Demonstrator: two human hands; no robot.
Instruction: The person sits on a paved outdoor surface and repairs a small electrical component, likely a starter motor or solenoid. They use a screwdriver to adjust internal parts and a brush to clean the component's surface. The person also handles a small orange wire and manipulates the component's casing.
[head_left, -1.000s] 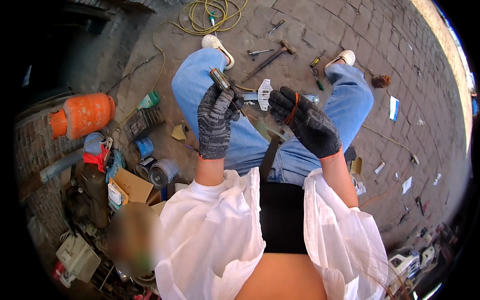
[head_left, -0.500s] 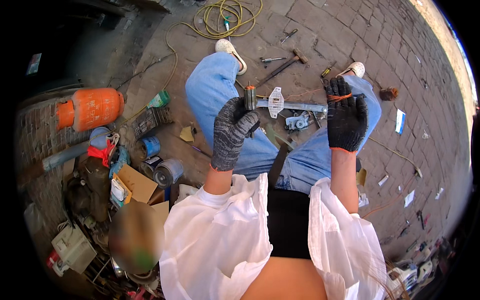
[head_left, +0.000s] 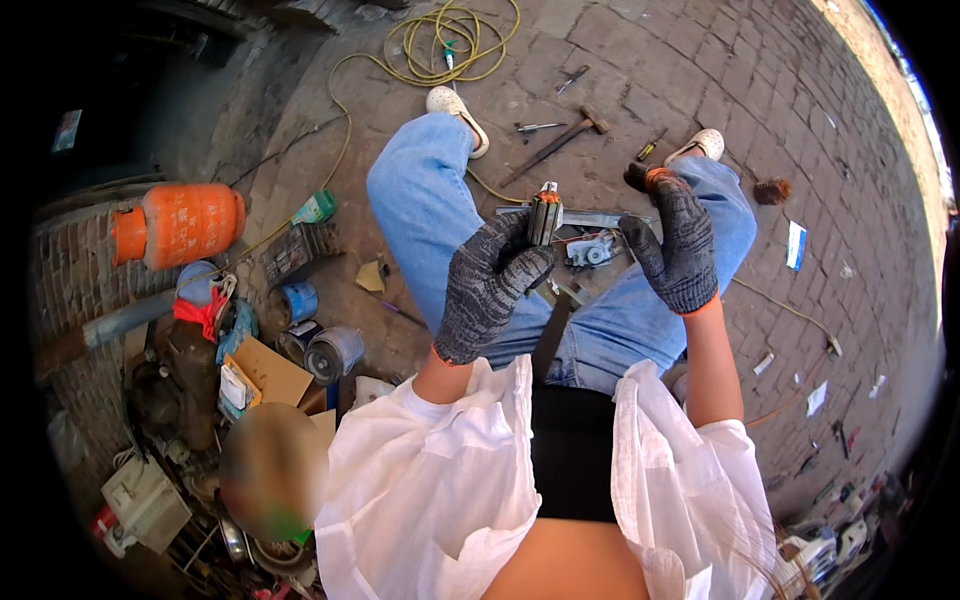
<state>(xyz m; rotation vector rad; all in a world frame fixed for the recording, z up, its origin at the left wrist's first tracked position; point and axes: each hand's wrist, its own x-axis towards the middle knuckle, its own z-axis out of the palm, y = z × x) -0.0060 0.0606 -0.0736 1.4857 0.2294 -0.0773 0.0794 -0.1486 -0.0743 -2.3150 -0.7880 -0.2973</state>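
Note:
My left hand (head_left: 488,285), in a grey knit work glove, is closed around a small motor armature (head_left: 546,222). The armature has a slotted grey metal core and orange windings, and stands nearly upright above the fist. My right hand (head_left: 680,245), gloved alike, is raised over the right knee. Its thumb stands apart from the fingers, and thin orange wire (head_left: 657,178) runs around them. Between my knees lie a flat metal bar (head_left: 600,219) and a small grey mechanical part (head_left: 592,251). A pale piece (head_left: 549,187) shows just behind the armature, mostly hidden.
Beyond my knees lie a hammer (head_left: 556,150), a yellow-handled screwdriver (head_left: 650,147) and a coiled yellow cable (head_left: 432,45). To the left are an orange gas cylinder (head_left: 195,225), paint cans (head_left: 334,350) and piled scrap. A rusty brush (head_left: 774,191) sits right of my foot.
My left hand has moved right with the armature, which now covers most of the pale slotted plate. My right hand has turned from a flat pose, with its thumb toward the left hand.

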